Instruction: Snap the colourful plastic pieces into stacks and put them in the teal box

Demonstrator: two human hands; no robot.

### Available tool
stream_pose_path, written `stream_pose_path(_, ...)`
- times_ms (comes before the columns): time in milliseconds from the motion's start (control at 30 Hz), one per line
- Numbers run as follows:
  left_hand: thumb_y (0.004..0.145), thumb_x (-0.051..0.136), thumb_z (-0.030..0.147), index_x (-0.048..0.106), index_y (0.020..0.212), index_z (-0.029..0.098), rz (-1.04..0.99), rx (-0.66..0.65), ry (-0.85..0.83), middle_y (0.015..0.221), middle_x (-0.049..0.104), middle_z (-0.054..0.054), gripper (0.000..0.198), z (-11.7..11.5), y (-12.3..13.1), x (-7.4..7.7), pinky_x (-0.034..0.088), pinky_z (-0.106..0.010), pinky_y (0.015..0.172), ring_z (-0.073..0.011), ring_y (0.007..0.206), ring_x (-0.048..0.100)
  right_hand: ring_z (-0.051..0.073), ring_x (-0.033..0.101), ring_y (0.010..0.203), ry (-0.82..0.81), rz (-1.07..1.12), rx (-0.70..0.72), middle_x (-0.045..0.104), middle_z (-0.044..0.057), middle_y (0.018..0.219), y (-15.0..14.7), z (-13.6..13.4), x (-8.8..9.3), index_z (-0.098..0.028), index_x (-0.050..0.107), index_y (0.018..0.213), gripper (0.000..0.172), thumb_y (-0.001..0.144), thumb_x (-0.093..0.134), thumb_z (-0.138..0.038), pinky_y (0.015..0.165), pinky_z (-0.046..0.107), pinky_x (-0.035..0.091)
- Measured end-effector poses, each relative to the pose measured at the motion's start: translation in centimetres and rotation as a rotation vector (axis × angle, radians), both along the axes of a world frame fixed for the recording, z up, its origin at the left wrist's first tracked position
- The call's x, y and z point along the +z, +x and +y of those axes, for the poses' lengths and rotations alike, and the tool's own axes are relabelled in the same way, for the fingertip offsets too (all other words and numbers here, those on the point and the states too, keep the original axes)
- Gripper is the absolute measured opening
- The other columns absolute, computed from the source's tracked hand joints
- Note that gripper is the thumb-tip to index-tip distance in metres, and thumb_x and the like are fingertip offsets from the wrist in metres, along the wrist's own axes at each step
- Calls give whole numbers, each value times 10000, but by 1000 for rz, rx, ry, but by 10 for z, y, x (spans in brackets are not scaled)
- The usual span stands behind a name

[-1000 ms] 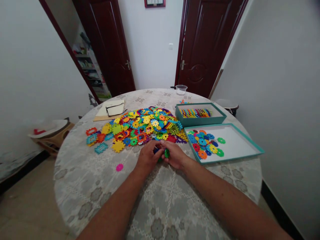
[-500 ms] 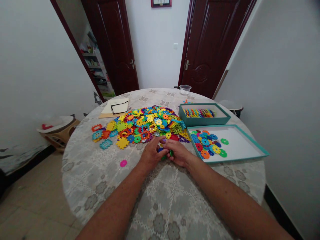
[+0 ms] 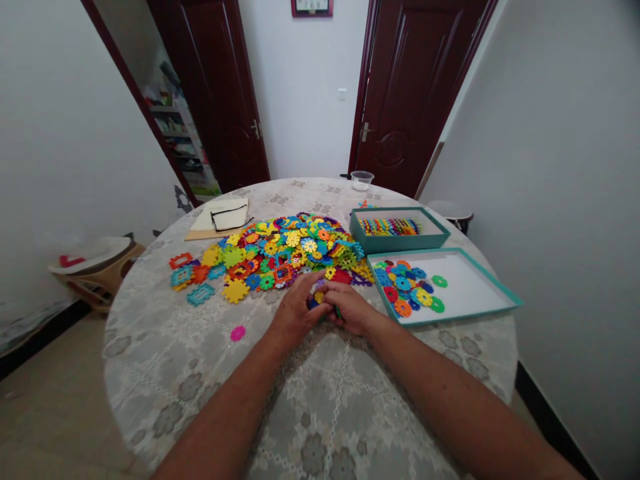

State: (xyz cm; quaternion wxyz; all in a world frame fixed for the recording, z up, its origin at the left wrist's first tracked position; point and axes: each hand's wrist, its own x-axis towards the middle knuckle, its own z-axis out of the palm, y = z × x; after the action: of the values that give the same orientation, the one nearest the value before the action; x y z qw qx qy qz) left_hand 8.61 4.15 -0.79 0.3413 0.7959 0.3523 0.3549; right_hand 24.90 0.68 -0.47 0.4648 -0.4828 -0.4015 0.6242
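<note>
My left hand (image 3: 296, 308) and my right hand (image 3: 349, 307) meet over the near edge of a heap of plastic pieces (image 3: 280, 250). Between them are small notched plastic discs (image 3: 319, 297), with yellow, blue, purple and a bit of green showing. Both hands are closed around these discs; how the discs are joined is hidden by the fingers. A lone pink disc (image 3: 238, 333) lies on the tablecloth left of my left hand. To the right of my right hand, a shallow white box lid (image 3: 465, 283) with a teal rim bears many loose coloured discs (image 3: 403, 283).
Behind the lid stands a teal box (image 3: 400, 241) with rows of linked discs. Glasses (image 3: 225, 219) rest on a notepad (image 3: 200, 223) at the back left. A clear plastic bowl (image 3: 362, 179) is near the far table edge. Square frame pieces (image 3: 201, 294) lie at the heap's left.
My head view has turned slightly, shifting the scene left. The fingers of both hands have drawn closer together around the discs.
</note>
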Motion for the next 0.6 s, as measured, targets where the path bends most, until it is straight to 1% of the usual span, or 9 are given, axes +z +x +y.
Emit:
stream_pose_path(67,842,710,207,540,1489,320,16,-8,-14,1440,573,-68,679,1,-1,1,545,-353,964,-194,1045,639,83,395,412,11,-24,36,512,-77,557,1,0,-1,-231,591,818,156,701,641,-322,370,194,196)
stream_pose_path(167,833,711,209,535,1488,322,28,-38,-27,1435,567,-68,687,0,-1,2,561,-320,875,-147,895,634,82,379,417,-4,-81,105,500,-82,579,4,0,-1,-238,546,791,161,742,649,-352,379,201,202)
stream_pose_path(233,836,716,230,524,1491,314,15,-68,-41,1428,561,-76,688,0,-1,2,566,-303,814,-124,827,621,92,385,428,21,-172,116,481,-80,567,9,0,2,-240,538,777,145,776,621,-359,403,213,228)
stream_pose_path(267,839,722,249,507,1502,314,11,-84,-45,1419,562,-79,700,1,-2,2,566,-296,784,-116,799,615,101,399,443,60,-246,98,480,-75,561,12,-1,6,-239,538,762,143,795,605,-361,424,221,247)
stream_pose_path(333,837,748,294,488,1511,318,36,-102,-19,1367,587,-76,723,3,-6,2,564,-296,763,-120,790,612,122,447,505,184,-444,17,506,-56,571,22,-2,18,-232,548,738,158,825,584,-360,486,241,298)
stream_pose_path(367,825,771,309,504,1498,318,72,-106,10,1321,608,-70,724,5,-9,2,563,-307,780,-134,815,620,135,478,553,262,-558,-37,533,-43,596,29,-3,25,-227,557,730,166,835,580,-355,526,251,324)
stream_pose_path(467,763,847,309,642,1346,293,245,-118,113,1178,657,-62,619,10,-20,4,538,-355,915,-214,996,649,166,549,703,453,-886,-219,618,-7,723,56,-6,45,-218,585,755,124,834,574,-312,644,276,370)
stream_pose_path(533,743,869,312,704,1214,262,377,-124,147,1150,664,-73,501,11,-25,6,511,-369,979,-257,1097,639,175,562,724,485,-1061,-333,644,7,763,77,-9,54,-215,603,804,79,830,566,-280,674,286,369)
stream_pose_path(600,766,855,346,713,1144,237,496,-126,159,1155,659,-84,418,10,-27,8,498,-366,994,-271,1128,624,182,572,717,445,-1202,-404,662,16,776,98,-10,56,-214,631,868,87,834,563,-256,679,290,363)
